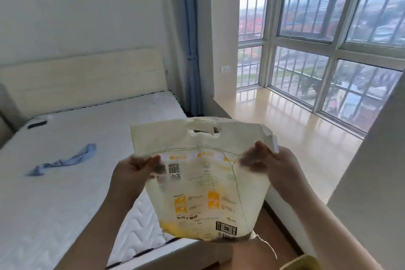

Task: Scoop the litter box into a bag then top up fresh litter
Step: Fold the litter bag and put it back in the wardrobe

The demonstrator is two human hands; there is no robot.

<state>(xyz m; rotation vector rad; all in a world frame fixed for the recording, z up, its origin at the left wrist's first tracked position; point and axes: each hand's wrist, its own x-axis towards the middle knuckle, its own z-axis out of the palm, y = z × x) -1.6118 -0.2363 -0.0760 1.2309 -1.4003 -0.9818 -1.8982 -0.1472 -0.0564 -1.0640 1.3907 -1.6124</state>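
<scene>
Both hands (pixel 131 171) (pixel 269 160) pinch litter bag (pixel 203 182) edges above bed (pixel 65 160).

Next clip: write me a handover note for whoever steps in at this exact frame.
Left hand pinches the left edge of the litter bag; right hand pinches its right edge near the top. The bag hangs upright in the air between them, beside the mattress. Its top looks torn at the right corner. No litter box or scoop is in view. Scooping and topping up show no sign of being done.
</scene>
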